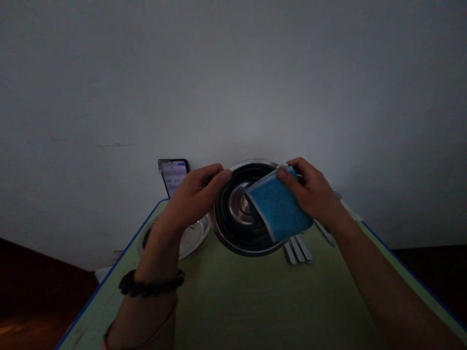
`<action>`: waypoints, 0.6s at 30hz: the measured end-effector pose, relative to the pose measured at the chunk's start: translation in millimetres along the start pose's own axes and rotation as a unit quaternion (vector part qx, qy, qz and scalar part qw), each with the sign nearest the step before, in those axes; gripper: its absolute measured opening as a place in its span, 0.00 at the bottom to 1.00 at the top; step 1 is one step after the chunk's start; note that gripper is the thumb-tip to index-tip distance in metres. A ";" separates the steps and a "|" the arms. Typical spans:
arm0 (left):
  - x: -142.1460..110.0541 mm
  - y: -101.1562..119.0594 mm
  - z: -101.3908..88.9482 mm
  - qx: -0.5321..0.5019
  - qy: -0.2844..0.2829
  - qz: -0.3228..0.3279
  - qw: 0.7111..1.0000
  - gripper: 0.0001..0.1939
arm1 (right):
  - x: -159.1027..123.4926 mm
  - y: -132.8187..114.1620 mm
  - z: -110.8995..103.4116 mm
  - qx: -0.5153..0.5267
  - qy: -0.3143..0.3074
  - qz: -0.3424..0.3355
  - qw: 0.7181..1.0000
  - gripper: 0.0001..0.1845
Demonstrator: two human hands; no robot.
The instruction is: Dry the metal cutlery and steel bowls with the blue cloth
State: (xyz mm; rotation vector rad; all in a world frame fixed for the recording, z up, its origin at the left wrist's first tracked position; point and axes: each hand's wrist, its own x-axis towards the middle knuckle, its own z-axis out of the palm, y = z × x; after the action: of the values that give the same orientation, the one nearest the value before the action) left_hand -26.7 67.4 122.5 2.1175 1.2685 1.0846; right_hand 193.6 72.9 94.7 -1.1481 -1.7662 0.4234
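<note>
A shiny metal bowl (241,204) is tipped toward me above the table, its inside showing. My left hand (200,192) grips its rim on the left, thumb over the edge. A blue cloth (282,209) with a pale border hangs folded over the bowl's right side. Closed on the cloth's upper edge is my right hand (304,187), thumb on top. Whether its fingers also touch the rim behind the cloth is hidden.
A phone (175,175) with a lit screen leans on the wall at the back left. Behind my left wrist lies a metal plate (193,240). Several metal utensil handles (299,250) lie right of the bowl. The pale green table (233,291) has blue edges and meets the wall.
</note>
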 end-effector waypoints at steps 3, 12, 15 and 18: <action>-0.7 3.9 1.6 0.065 -0.101 0.008 0.993 0.18 | -0.5 -4.3 -2.7 -0.025 -0.068 -0.044 0.996 0.13; 1.0 12.2 7.4 0.091 -0.136 0.077 0.983 0.19 | -1.3 -17.9 1.4 -0.010 -0.141 -0.067 0.988 0.14; -0.1 8.3 5.1 0.079 -0.090 0.081 0.989 0.19 | -1.7 -15.0 0.5 0.000 -0.109 -0.038 0.993 0.16; 0.2 -0.9 3.9 0.050 0.013 0.056 0.997 0.18 | -1.7 -12.5 -0.2 0.012 -0.053 0.001 0.999 0.16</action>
State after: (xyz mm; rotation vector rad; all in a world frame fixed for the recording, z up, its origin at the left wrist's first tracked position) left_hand -24.0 68.1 119.7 2.2808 1.2530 1.1198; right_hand 187.5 65.2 102.6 -1.1277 -1.8465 0.5138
